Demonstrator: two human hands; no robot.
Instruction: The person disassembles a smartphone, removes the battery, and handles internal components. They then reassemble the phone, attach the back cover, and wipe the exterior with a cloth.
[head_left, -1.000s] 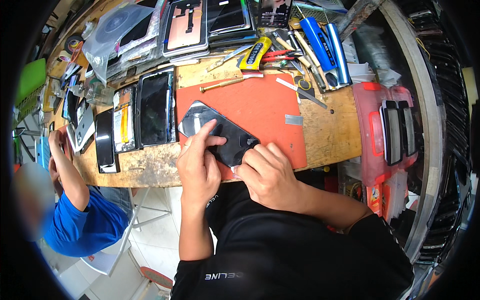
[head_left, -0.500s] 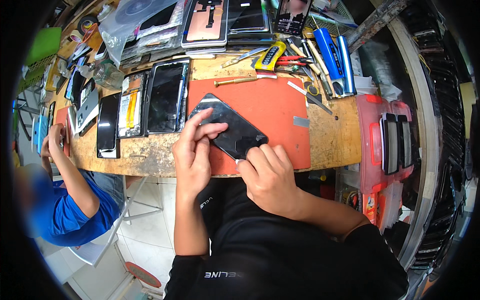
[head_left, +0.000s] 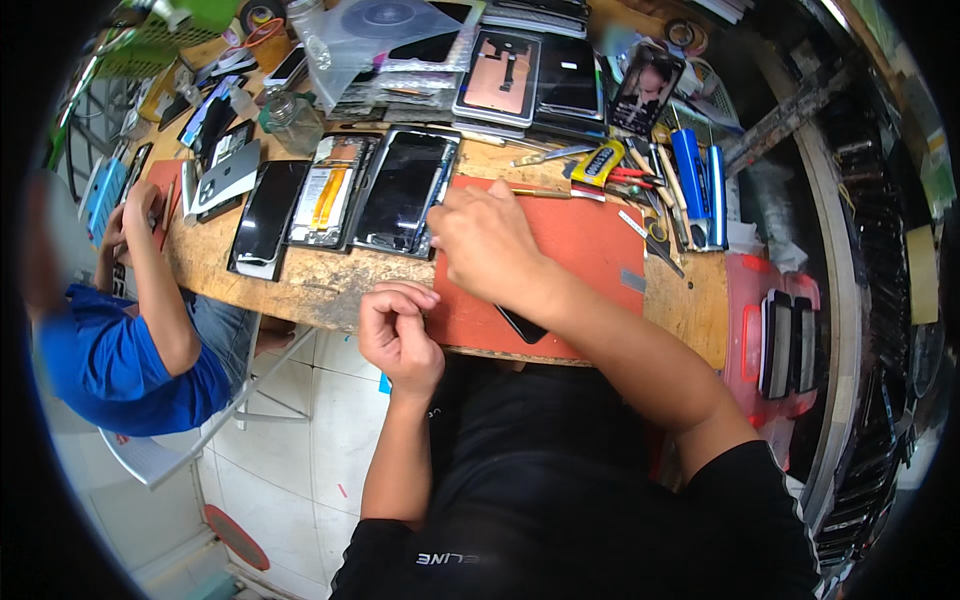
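Note:
A black phone (head_left: 521, 325) lies on the red-orange work mat (head_left: 580, 290); my right forearm and hand hide most of it. Above the mat's left side, my right hand (head_left: 487, 240) is closed with its fingers bent down, fingertips by the lower right corner of a dark tablet-like device (head_left: 402, 190). Whatever those fingers may pinch is hidden. My left hand (head_left: 400, 335) hovers at the table's front edge, left of the phone, its fingers curled in toward the thumb. I cannot make out anything inside it.
Left of the mat lie an opened device (head_left: 328, 195) and a black phone (head_left: 266, 215). Behind are a screwdriver (head_left: 545, 193), a yellow tube (head_left: 598, 162), blue tools (head_left: 690, 170) and stacked screens (head_left: 497, 75). A person in blue (head_left: 140, 350) sits at the left.
My right hand has left the phone's lower corner and moved up and left. My left hand has come off the phone, its fingers now curled. The whole view has shifted.

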